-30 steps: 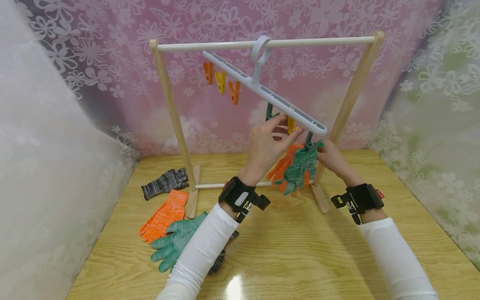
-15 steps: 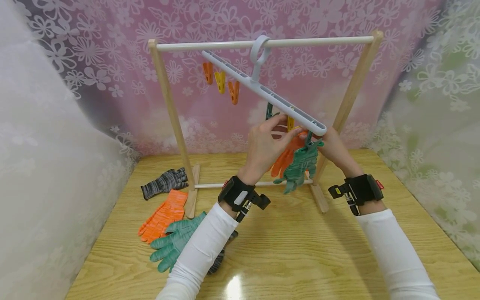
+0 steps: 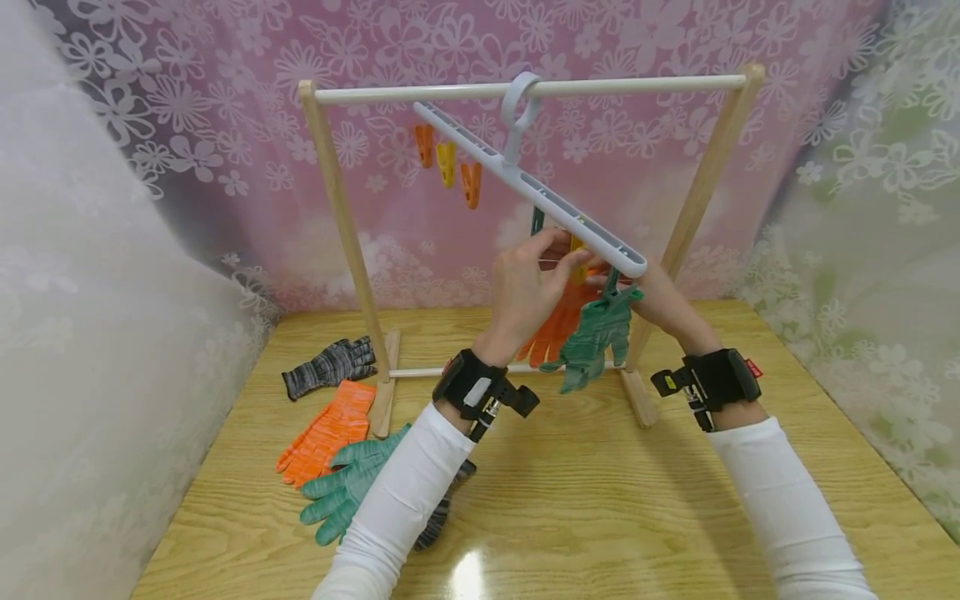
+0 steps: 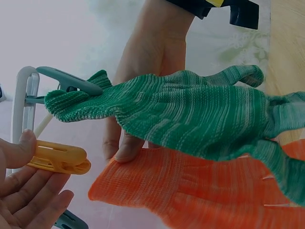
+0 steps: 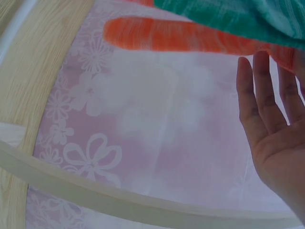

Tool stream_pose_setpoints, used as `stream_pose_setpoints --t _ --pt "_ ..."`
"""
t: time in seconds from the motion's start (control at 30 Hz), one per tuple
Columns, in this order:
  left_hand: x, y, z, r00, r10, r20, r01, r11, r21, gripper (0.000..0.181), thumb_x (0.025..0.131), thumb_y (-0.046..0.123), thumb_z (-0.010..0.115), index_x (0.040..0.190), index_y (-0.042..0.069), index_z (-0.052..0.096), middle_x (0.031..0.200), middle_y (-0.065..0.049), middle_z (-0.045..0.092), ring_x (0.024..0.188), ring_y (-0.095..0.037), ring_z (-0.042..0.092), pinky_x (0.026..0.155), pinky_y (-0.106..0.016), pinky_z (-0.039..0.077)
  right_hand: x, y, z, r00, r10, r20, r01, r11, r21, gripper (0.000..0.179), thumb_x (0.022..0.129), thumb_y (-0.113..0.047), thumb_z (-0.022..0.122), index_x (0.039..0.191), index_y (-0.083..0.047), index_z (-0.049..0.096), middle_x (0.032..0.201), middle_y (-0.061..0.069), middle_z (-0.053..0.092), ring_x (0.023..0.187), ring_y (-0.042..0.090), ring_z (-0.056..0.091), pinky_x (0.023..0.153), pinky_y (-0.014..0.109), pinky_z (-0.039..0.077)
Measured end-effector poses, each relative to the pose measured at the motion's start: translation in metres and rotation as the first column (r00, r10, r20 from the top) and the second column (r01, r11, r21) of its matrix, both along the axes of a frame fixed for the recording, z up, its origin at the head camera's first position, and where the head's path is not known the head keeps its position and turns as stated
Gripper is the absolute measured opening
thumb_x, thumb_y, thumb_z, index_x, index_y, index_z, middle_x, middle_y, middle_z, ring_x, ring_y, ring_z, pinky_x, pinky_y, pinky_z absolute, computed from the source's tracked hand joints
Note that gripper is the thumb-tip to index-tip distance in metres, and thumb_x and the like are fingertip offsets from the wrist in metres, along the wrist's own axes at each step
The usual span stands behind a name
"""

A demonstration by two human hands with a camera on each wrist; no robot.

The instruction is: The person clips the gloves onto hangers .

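- Pinching the yellow clip [image 4: 59, 155] in the left hand [image 3: 521, 283], with the grip together on its near end, thumb on one side and fingers on the other.
- Holding the orange glove [image 4: 138, 179] by the cuff in the right hand [image 3: 663, 304], with the grip clamped on the knit between thumb and fingers.
- Has just brought the right hand up and inward behind the hanging green glove [image 3: 600, 333], carrying the orange glove higher and leftward over the last second.
- Has also swung the near end of the hanger [image 3: 514, 177] slightly left, while staying on the yellow clip with the left hand.
- By judgement, amounts to lining up cuff and clip: just beside each other in the left wrist view, apart by a small gap, so not yet clipped.
- Cannot tell how far the clip's jaws are parted.
- Leaves the green glove hung from a green clip [image 4: 71, 81], in front of the orange glove.
- Shows more gloves [image 3: 330, 429] lying on the table [image 3: 570, 483] to the left.
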State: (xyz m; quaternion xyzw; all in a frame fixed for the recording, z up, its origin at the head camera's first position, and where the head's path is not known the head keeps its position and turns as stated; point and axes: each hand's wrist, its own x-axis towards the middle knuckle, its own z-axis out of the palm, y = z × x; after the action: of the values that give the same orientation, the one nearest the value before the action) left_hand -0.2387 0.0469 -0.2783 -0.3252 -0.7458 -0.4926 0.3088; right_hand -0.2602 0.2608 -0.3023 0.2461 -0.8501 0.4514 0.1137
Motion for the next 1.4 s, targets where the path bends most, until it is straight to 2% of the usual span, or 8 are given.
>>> stream_pose_setpoints --t 0.17,0.33,0.57,0.7,0.9,1.0,1.23,1.4 --pt "-0.001 -0.003 0.002 0.999 0.034 -0.014 -0.034 0.999 -0.012 0.016 0.095 0.015 0.073 0.104 0.001 0.073 0.097 -0.011 0.077 0.084 -0.018 0.075 0.078 -0.013 0.055 0.004 -0.003 0.003 0.999 0.033 0.024 -0.032 0.999 -0.029 0.017 0.099 -0.005 0.065 0.113 0.004 0.067 0.097 -0.012 0.063 0.083 0.009 0.054 0.072 0.024 0.041" --pt "-0.003 -0.005 0.002 1.0 0.023 -0.011 -0.023 1.0 -0.006 0.013 0.096 0.013 0.072 0.103 0.002 0.074 0.096 -0.01 0.077 0.082 -0.016 0.075 0.078 -0.012 0.055 0.007 -0.006 0.006 0.998 0.056 0.01 -0.056 0.998 -0.008 0.02 0.098 0.001 0.064 0.116 0.009 0.066 0.097 -0.003 0.058 0.083 0.013 0.051 0.074 0.025 0.039" --pt "-0.004 -0.009 0.001 0.999 0.036 -0.011 -0.036 0.999 -0.01 0.012 0.096 0.012 0.072 0.104 0.003 0.075 0.094 -0.009 0.078 0.08 -0.016 0.075 0.074 -0.013 0.054 0.012 -0.008 0.012 0.999 -0.034 0.032 0.031 0.996 0.082 0.02 0.097 0.005 0.061 0.113 0.016 0.061 0.096 0.019 0.054 0.087 0.022 0.039 0.079 0.037 0.029" --pt "-0.005 -0.009 0.001 0.999 0.032 -0.012 -0.032 0.999 -0.01 0.013 0.096 0.012 0.072 0.106 0.003 0.075 0.095 -0.009 0.078 0.081 -0.016 0.075 0.075 -0.013 0.054 0.013 -0.011 0.014 1.0 -0.027 0.014 0.026 0.997 0.078 0.026 0.096 0.005 0.064 0.12 0.015 0.062 0.105 0.026 0.06 0.088 0.019 0.044 0.079 0.034 0.033" --pt "-0.006 -0.01 0.001 1.0 0.018 -0.007 -0.018 1.0 0.003 0.015 0.095 0.014 0.073 0.105 0.003 0.075 0.094 -0.009 0.077 0.082 -0.016 0.075 0.077 -0.013 0.054 0.013 -0.013 0.014 1.0 -0.017 0.016 0.016 0.999 0.036 0.037 0.098 0.001 0.064 0.134 0.011 0.059 0.119 0.026 0.062 0.091 0.015 0.048 0.074 0.024 0.041" --pt "-0.006 -0.01 0.001 1.0 0.017 -0.001 -0.017 1.0 0.001 0.015 0.095 0.015 0.073 0.105 0.004 0.075 0.094 -0.009 0.077 0.082 -0.016 0.074 0.077 -0.013 0.054 0.013 -0.014 0.016 0.999 -0.026 0.022 0.026 1.0 0.017 0.041 0.098 -0.001 0.065 0.137 0.008 0.058 0.117 0.021 0.063 0.089 0.016 0.049 0.072 0.022 0.043" --pt "-0.006 -0.01 0.001 1.0 0.019 -0.003 -0.019 1.0 -0.002 0.015 0.095 0.015 0.073 0.104 0.003 0.075 0.093 -0.009 0.077 0.081 -0.016 0.075 0.076 -0.013 0.055 0.014 -0.017 0.017 1.0 0.019 -0.003 -0.019 0.998 -0.064 0.04 0.097 -0.001 0.068 0.136 0.004 0.06 0.102 -0.016 0.063 0.082 0.015 0.052 0.064 0.023 0.044" --pt "-0.007 -0.01 0.001 1.0 0.016 -0.004 -0.016 1.0 -0.004 0.015 0.094 0.014 0.074 0.104 0.003 0.075 0.096 -0.009 0.078 0.082 -0.016 0.075 0.075 -0.013 0.055 0.012 -0.018 0.016 0.999 0.046 0.0 -0.045 0.992 -0.115 0.041 0.098 0.001 0.064 0.139 0.006 0.057 0.104 -0.02 0.066 0.084 0.013 0.055 0.063 0.022 0.046"
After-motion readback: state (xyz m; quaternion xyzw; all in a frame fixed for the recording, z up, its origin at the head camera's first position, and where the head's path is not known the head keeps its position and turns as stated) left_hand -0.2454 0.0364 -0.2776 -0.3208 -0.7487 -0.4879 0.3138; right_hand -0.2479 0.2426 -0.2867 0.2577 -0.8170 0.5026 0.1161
